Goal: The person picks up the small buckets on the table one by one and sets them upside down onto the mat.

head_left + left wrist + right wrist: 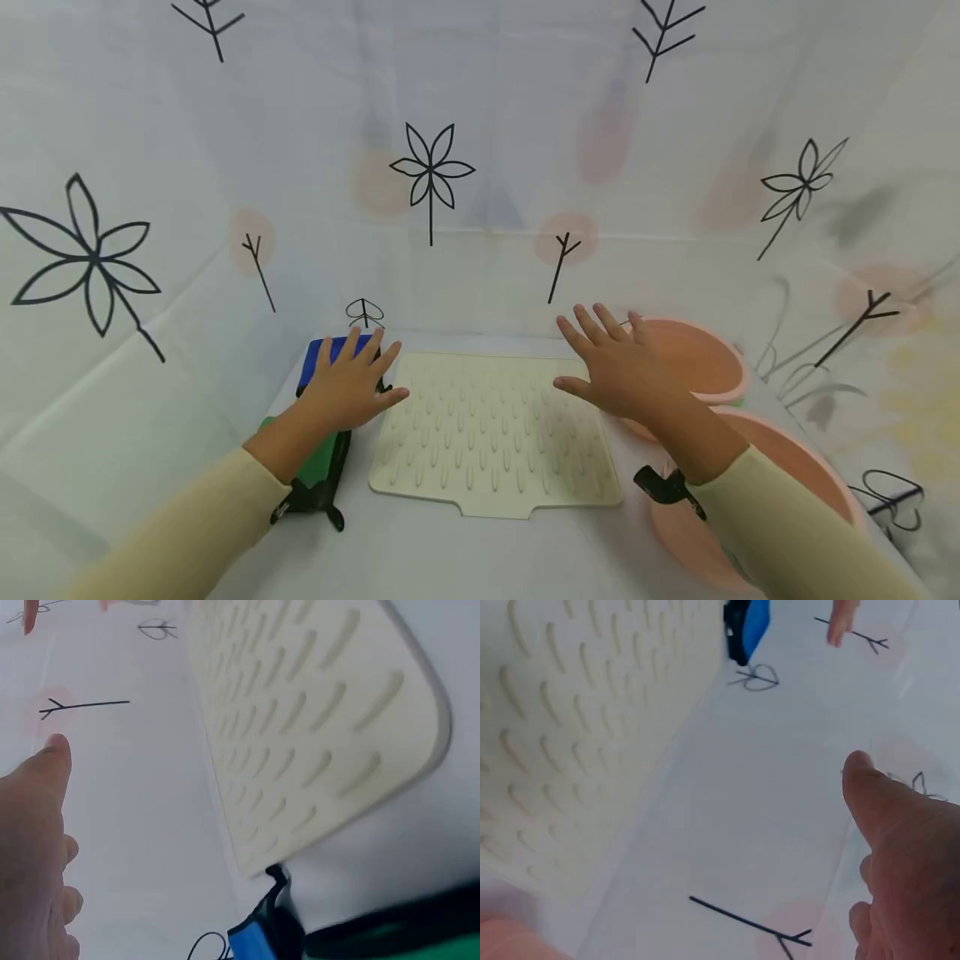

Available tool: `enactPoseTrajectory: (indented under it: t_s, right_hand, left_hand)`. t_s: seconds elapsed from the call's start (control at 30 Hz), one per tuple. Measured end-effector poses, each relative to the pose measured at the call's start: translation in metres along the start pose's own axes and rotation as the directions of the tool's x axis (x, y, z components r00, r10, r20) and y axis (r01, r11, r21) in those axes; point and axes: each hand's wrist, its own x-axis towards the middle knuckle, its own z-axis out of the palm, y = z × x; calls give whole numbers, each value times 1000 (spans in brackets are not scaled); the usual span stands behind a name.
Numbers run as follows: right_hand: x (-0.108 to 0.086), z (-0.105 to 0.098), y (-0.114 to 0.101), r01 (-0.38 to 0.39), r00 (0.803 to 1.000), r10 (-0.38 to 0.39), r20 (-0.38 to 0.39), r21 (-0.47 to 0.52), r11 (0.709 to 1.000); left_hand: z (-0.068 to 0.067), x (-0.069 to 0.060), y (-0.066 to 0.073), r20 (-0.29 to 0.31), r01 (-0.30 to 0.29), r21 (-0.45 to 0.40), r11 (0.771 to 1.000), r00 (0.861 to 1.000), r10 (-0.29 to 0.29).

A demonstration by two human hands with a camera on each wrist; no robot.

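Observation:
A cream board (pixel 495 433) with rows of raised ridges and a tab at its near edge lies flat on the white surface. My left hand (pixel 348 387) is held over the board's left side, fingers spread and holding nothing. Beneath that hand and forearm are a blue item (pixel 311 362) and a green item (pixel 318 462) with black edges, both partly covered; their kind is unclear. On the other side, my right hand (pixel 615 371) hovers with spread fingers near the board's far right corner, also holding nothing.
Two peach-coloured round basins stand at the right, the far basin (pixel 693 358) and the near basin (pixel 780 454), partly behind my right arm. A white cloth (pixel 487 275) printed with black flowers and twigs hangs at the back and sides.

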Motion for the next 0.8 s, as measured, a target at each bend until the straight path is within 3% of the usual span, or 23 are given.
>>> enactPoseTrajectory:
  t_s: [0.13,0.33,0.47,0.57,0.7,0.8]
  right_hand:
    - [-24,-14,-6,-11,997,14,-72,46,999]
    - [-60,-28,-12,-35,989,47,-137,83,996]
    - [-80,-23,-12,-74,982,96,-165,131,989]
    - [-96,-15,-11,-129,975,159,-153,188,974]
    - [-118,-1,-8,-187,961,225,-163,218,958]
    - [-134,10,-7,-197,942,245,-231,211,957]
  left_hand:
    - [14,-9,11,-26,56,-129,990,998,-60]
    - [44,-30,27,-54,139,-292,946,985,-161]
    - [60,-48,34,-39,218,-387,896,967,-252]
    - [70,-55,37,-11,235,-475,848,962,-273]
    - [81,-56,40,26,255,-556,791,957,-290]
    - [88,-54,40,46,265,-590,763,954,-295]
